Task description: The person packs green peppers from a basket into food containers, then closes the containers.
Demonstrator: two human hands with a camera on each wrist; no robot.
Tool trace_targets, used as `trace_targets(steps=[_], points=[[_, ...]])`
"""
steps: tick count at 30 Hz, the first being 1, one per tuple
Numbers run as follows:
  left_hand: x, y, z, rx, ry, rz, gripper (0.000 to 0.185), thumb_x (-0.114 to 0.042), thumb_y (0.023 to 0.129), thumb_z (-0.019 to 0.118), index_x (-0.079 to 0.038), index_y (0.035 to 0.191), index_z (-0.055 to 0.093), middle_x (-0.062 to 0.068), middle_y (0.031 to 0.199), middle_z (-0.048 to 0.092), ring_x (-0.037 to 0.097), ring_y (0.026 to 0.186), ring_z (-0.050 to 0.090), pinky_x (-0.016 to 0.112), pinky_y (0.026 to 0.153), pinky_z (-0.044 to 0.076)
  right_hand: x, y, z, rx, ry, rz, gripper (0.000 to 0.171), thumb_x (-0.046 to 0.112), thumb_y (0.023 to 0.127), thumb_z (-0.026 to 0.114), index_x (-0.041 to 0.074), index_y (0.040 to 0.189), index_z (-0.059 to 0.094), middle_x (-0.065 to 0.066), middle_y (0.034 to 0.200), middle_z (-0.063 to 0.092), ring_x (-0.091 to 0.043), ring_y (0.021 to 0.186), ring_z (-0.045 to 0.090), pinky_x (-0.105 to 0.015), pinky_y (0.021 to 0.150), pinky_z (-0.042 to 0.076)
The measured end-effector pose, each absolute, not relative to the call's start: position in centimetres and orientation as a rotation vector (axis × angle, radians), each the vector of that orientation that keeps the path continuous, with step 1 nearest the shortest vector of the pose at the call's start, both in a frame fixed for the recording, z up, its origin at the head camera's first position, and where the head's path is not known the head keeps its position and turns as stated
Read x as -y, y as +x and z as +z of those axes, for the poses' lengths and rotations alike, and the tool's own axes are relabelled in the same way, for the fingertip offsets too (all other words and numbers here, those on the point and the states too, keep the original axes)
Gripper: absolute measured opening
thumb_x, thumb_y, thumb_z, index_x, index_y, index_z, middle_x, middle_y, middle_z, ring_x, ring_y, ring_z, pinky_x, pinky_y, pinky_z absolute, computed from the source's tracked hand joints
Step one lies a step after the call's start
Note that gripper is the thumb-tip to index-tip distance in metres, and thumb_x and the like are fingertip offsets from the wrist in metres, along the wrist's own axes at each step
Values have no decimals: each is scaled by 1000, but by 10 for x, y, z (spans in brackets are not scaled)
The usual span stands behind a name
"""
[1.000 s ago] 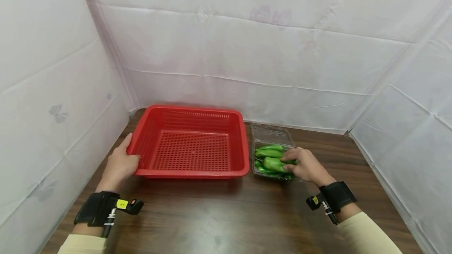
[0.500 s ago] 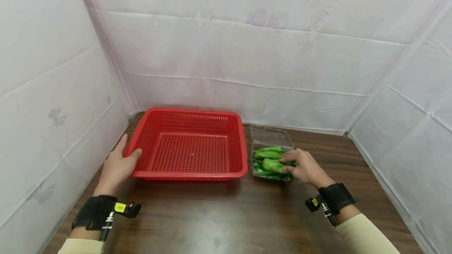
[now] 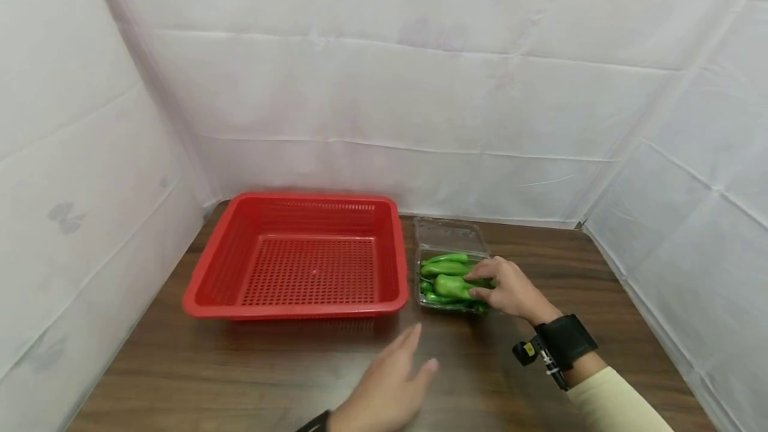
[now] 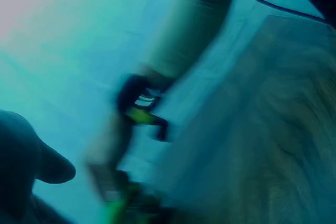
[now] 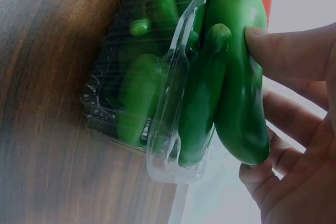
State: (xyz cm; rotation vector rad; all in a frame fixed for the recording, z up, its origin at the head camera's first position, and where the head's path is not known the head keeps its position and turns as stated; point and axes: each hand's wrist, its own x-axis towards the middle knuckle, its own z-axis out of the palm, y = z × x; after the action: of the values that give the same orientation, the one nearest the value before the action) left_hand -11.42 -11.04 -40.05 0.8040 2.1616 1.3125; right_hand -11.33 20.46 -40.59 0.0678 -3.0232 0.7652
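Note:
Green chili peppers fill a clear plastic clamshell box [image 3: 451, 236], whose lid lies back towards the wall. With thumb and fingers my right hand [image 3: 511, 291] pinches a thick green pepper [image 5: 239, 87] on top of the pile. A smaller green pepper [image 5: 202, 95] lies right beside it in the right wrist view. My left hand [image 3: 384, 387] is over the table in front of the box, fingers extended and holding nothing. Motion blurs the left wrist view, where part of the left hand [image 4: 31, 166] shows dark at the left edge.
A red perforated basket [image 3: 297, 313] stands left of the box, with no contents visible. The wooden table [image 3: 198, 372] is bounded by white sheeting [image 3: 360, 99] at the back and on both sides.
My left hand has let go of the basket's left rim and moved right, to the front of the box. The right hand stays at the pepper. The head view has shifted slightly.

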Motion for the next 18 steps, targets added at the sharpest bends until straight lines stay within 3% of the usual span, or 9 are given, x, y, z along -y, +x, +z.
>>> trace_targets(steps=[2,5,8,12,18], points=[[77,-113,-414,-2212,770,1228,83,-46,102,59,3,162,29,26,170,24,48,155,29,67,120,31,-206,-112,-406,3021,71,778,25,14,93,77,12,117,79,-7,117,74,-33,112,63,-56,97,53],[42,-119,-432,-2350,727,1235,89,-43,101,62,9,162,22,30,172,11,51,157,20,67,120,30,-206,-113,-407,3023,94,797,25,19,94,76,13,118,78,-5,117,73,-31,112,64,-56,97,53],[24,-126,-443,-2453,694,1238,88,-41,101,62,8,162,21,28,173,7,47,159,17,64,121,31,-211,-117,-406,3008,74,842,26,22,96,74,12,119,78,-6,117,73,-26,104,64,-50,89,55],[13,-134,-449,-2480,666,1284,88,-38,102,61,8,163,18,26,174,4,43,161,13,61,123,29,-232,-134,-400,2929,-145,947,31,21,101,68,5,127,73,-13,117,73,-25,97,66,-41,79,56],[4,-136,-451,-2385,556,1398,89,-35,102,62,7,164,14,23,175,4,41,162,12,60,125,26,-276,-166,-410,2946,-519,1085,44,21,109,49,-7,142,56,-31,138,61,-46,124,60,-56,98,52]])
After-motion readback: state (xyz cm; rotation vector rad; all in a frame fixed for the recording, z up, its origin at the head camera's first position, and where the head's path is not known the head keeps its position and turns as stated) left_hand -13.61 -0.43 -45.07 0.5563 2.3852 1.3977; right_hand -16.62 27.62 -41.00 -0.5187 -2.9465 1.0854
